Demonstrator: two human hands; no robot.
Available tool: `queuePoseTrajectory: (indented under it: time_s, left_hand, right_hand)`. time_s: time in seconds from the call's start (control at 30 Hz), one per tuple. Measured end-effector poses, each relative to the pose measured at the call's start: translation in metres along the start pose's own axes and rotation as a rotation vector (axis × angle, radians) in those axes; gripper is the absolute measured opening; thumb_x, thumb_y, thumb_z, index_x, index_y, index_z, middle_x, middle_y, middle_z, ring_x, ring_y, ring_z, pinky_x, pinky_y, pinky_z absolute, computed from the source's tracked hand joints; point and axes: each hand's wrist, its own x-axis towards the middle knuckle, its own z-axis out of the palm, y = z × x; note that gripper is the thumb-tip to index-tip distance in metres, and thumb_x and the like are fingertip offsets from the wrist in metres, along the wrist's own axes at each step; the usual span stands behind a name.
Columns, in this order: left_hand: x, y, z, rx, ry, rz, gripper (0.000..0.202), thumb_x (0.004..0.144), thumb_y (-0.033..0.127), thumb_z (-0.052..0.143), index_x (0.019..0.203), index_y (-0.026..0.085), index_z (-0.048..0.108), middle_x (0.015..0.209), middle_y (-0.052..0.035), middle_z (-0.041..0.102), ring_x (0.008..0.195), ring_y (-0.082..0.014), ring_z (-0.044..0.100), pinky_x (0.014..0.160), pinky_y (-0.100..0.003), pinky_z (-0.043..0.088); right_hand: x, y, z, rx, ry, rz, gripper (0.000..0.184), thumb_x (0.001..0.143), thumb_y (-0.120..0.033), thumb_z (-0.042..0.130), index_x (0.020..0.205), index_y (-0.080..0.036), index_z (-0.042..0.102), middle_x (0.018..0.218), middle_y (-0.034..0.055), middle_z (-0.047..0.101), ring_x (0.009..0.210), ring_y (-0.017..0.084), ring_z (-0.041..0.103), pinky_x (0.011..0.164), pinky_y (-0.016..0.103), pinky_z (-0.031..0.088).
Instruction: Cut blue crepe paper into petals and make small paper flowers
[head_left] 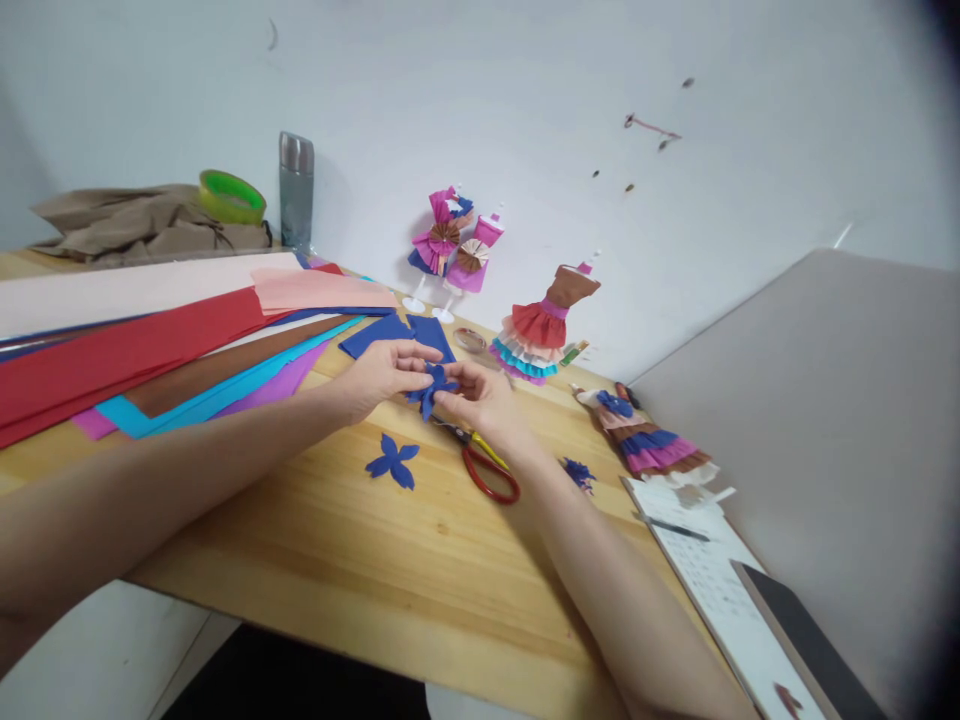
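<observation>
Over the wooden table (360, 560), my left hand (382, 375) and my right hand (484, 395) meet on a small blue paper flower (433, 388). Both pinch it between closed fingers. A second blue flower cutout (392, 462) lies flat on the wood just below my hands. Red-handled scissors (486, 465) rest under my right wrist. Blue paper pieces (394, 333) lie just behind my hands.
Stacked coloured paper sheets (150, 350) cover the left of the table. Paper dress figures (450, 245) (544, 330) stand by the wall, and another (645, 440) lies flat. A steel flask (296, 190), green tape roll (231, 197), notepad with pen (697, 550) and blue scraps (579, 472) are around.
</observation>
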Motion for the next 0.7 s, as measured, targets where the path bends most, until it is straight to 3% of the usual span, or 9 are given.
queuePoseTrajectory:
  time_s: [0.2,0.47,0.7]
  left_hand:
    - [-0.001,0.0014,0.0003,0.021,-0.001,-0.013,0.031,0.066,0.009,0.073,0.096,0.013,0.068,0.07,0.0013,0.065,0.063,-0.0102,0.06,0.065,-0.025,0.048]
    - [-0.0011,0.0011,0.0012,0.011,-0.016,-0.019,0.031,0.066,0.016,0.076,0.097,0.013,0.069,0.073,-0.0002,0.067,0.065,-0.011,0.06,0.066,-0.026,0.048]
    - [0.0005,0.001,0.0009,0.083,-0.018,0.02,0.035,0.061,0.011,0.075,0.096,0.012,0.07,0.067,0.0028,0.061,0.062,-0.009,0.056,0.061,-0.023,0.044]
  right_hand:
    - [-0.0013,-0.0034,0.0013,0.104,-0.012,0.056,0.019,0.06,-0.032,0.075,0.069,-0.018,0.065,0.066,0.0005,0.068,0.057,0.013,0.059,0.061,0.027,0.047]
    - [0.0002,-0.0002,0.0025,0.016,0.033,0.033,0.02,0.06,-0.035,0.071,0.062,-0.018,0.06,0.056,-0.0015,0.061,0.049,0.01,0.048,0.05,0.024,0.037]
    - [0.0002,0.0003,0.0028,-0.015,0.036,0.026,0.015,0.061,-0.031,0.068,0.06,-0.019,0.058,0.054,-0.0016,0.06,0.049,0.011,0.05,0.052,0.026,0.04]
